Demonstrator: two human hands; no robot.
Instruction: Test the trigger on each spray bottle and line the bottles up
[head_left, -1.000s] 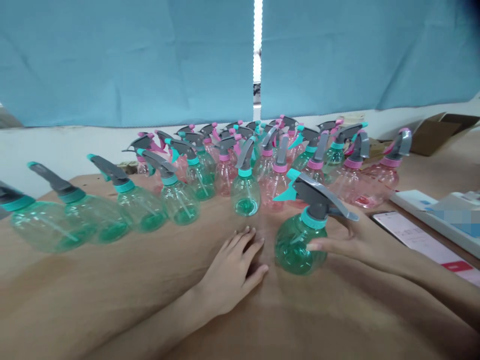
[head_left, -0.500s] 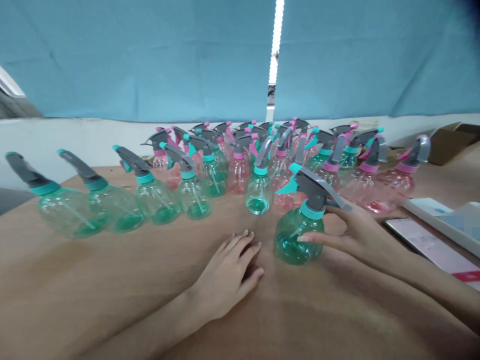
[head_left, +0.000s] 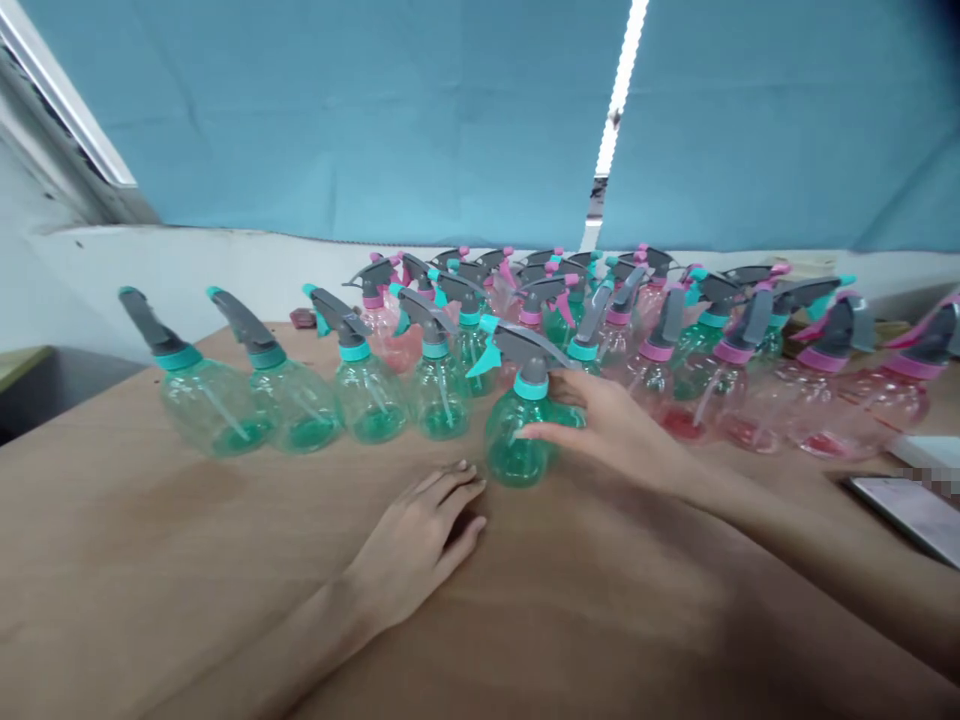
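My right hand point(head_left: 600, 425) is wrapped round a clear green spray bottle point(head_left: 510, 445) with a turquoise collar and a grey trigger head. The bottle is upright, its nozzle pointing left, in front of another green bottle that it partly hides. Palm down on the wooden table point(head_left: 225, 590), my left hand point(head_left: 420, 535) holds nothing, its fingers stretched out just left of the held bottle. Beyond it stands a row of green spray bottles point(head_left: 375, 400), and to the right are pink spray bottles point(head_left: 742, 400).
More green and pink spray bottles crowd the back of the table before a white ledge point(head_left: 247, 265) and a blue curtain point(head_left: 375, 120). A phone point(head_left: 907, 510) lies at the right, near a white object partly blurred out. A small dark red item point(head_left: 303, 318) sits at the back left.
My right hand has carried the green spray bottle left and away from me, toward the bottle row. My left hand stays flat on the table. The view has turned left.
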